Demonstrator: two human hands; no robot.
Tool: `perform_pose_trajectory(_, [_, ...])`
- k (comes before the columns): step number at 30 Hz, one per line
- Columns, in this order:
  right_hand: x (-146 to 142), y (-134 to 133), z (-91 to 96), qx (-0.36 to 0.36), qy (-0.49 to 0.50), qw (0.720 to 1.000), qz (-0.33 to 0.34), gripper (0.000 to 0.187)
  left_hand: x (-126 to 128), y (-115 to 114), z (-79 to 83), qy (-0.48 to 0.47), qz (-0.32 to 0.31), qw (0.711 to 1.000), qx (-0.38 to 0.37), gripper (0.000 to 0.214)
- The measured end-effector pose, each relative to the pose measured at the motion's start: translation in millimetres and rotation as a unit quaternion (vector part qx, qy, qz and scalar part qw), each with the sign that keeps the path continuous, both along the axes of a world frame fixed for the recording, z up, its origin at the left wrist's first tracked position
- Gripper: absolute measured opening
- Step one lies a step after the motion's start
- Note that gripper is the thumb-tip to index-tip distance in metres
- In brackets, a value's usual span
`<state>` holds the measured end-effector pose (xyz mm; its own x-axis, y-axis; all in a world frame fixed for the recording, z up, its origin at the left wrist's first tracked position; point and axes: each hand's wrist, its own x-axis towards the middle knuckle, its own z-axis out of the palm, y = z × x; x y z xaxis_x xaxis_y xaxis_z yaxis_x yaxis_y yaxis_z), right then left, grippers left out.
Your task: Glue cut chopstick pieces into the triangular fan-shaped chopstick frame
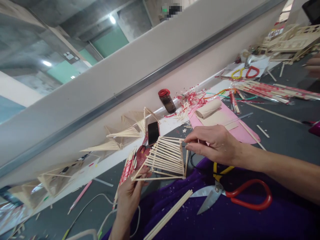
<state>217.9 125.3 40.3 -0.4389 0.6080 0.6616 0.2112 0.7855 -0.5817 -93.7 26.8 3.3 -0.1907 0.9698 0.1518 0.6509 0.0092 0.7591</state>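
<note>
A small model of pale wooden sticks (166,158), its slats side by side in a frame, is held above my lap. My left hand (131,190) grips its lower left corner, with the fingers partly hidden behind the sticks. At the upper right corner, my right hand (212,143) is closed in a pinch on the frame's edge; anything small between the fingertips is hidden. Scissors (217,190) with one red and one yellow handle lie spread on the purple cloth (180,220) over my lap. Several loose chopsticks (170,215) rest beside them.
Behind the model are a phone (153,133), a red-lidded jar (167,100) and a pink sheet (242,131) with a brown roll (208,109). Wrapped chopsticks (265,91) lie at right, near more scissors (246,72). A white cable (87,203) crosses the table at left. A low partition (140,73) stands behind.
</note>
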Motion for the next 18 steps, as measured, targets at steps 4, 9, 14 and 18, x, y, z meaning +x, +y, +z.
perform_pose_trajectory(4, [-2.3,1.4,-2.5,-0.002,-0.015,1.000,0.004,0.015,0.2,-0.4,-0.8,0.012,0.000,1.000,0.012,0.026])
perform_pose_trajectory(9, [-4.3,1.5,-5.5,-0.010,-0.007,1.000,0.013,0.015,-0.1,-0.8,-2.0,0.012,0.001,1.000,0.014,0.024])
perform_pose_trajectory(14, [-4.8,-0.3,-8.0,0.006,0.010,1.000,0.015,0.014,3.3,-1.9,1.5,0.014,-0.005,1.000,0.026,0.023])
perform_pose_trajectory(18, [-5.6,-2.8,-9.3,0.027,0.017,0.999,0.013,0.019,3.6,-2.8,3.0,0.019,-0.008,0.999,0.035,0.022])
